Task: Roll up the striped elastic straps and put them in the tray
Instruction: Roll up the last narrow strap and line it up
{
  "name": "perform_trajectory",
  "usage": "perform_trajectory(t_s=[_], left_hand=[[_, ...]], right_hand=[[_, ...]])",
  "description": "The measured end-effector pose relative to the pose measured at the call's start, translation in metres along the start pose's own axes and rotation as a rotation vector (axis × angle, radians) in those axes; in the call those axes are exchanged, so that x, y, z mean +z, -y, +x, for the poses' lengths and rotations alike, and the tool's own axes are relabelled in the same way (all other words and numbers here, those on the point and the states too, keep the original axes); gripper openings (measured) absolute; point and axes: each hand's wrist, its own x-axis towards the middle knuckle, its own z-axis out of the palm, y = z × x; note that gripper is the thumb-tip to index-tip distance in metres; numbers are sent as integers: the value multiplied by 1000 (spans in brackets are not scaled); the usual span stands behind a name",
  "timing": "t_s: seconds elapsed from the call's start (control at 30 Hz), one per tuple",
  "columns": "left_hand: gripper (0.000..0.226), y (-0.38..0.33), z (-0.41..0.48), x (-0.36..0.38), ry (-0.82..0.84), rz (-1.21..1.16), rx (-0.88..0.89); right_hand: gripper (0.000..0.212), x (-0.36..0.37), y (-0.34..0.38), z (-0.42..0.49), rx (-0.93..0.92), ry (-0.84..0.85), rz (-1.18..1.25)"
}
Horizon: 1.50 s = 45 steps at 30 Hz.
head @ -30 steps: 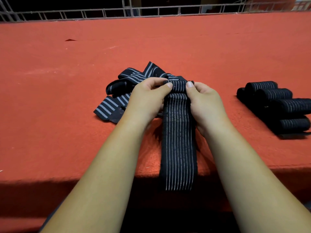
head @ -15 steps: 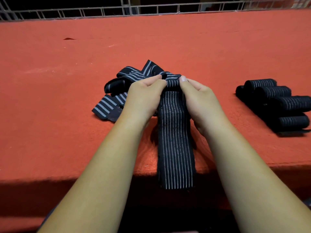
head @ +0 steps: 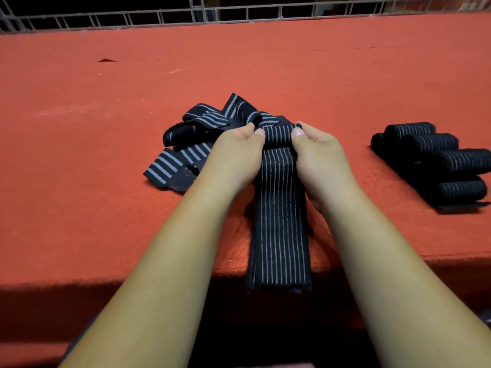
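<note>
Here, the table [head: 79,208] is covered in red-orange cloth, with a small dark mark [head: 106,60] far back on its left and a wire rail [head: 159,18] along its far edge. Left of centre lies a pile of loose straps [head: 196,134], black with pale grey stripes, folded and tangled over one another.

The left hand [head: 233,158] sits in front of that pile, partly covering it. It pinches the left end of a small roll formed at the far end of one strap [head: 279,208], with its thumb on the near side and its fingers curled over the top. From the roll this strap runs flat toward the person, with thin white lines along its length. Its free end hangs over the table's near edge.

The right hand [head: 318,158] pinches the right end of the same roll in mirror fashion. The two thumbs are close but apart, and the roll shows between them.

Well to the right, several rolled straps [head: 438,160] lie side by side in a row. A flat dark edge shows under the nearest one; I cannot tell whether it is the tray.
</note>
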Motion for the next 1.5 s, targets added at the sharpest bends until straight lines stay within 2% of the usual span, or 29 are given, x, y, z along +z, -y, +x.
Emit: perform_trajectory(t_s=[0.07,0.17,0.27,0.43,0.5,0.57,0.67,0.73,0.87,1.13,1.27,1.5], left_hand=[[52,2,1,0,12,32,-30],[63,2,1,0,12,6,-39],[74,-1,0,-3,-25,-38,-85],[79,1,2,-7,-48,-79,-81],[74,1,3,-6,-79,-110,-67],[57,-1,1,-5,-90,-107,-33],[68,1,1,-2,-107,-73,21],[65,1,0,-1,-107,-40,78],[34,7,-1,2,-47,-14,148],[65,15,4,5,4,10,39],[39,5,-7,9,4,43,90],[37,0,-11,7,14,92,159]], right_hand=[[33,2,0,-2,0,-31,59],[51,5,2,-3,41,-48,157],[37,4,1,-2,42,-9,194],[43,5,-3,1,34,28,186],[44,6,-1,2,61,28,219],[38,5,2,1,72,52,233],[26,4,6,0,90,96,216],[31,3,5,2,106,76,158],[43,2,-2,2,120,51,4],[38,4,-2,1,38,-38,35],[25,8,-3,2,29,-100,125],[36,6,-1,4,13,-80,284]])
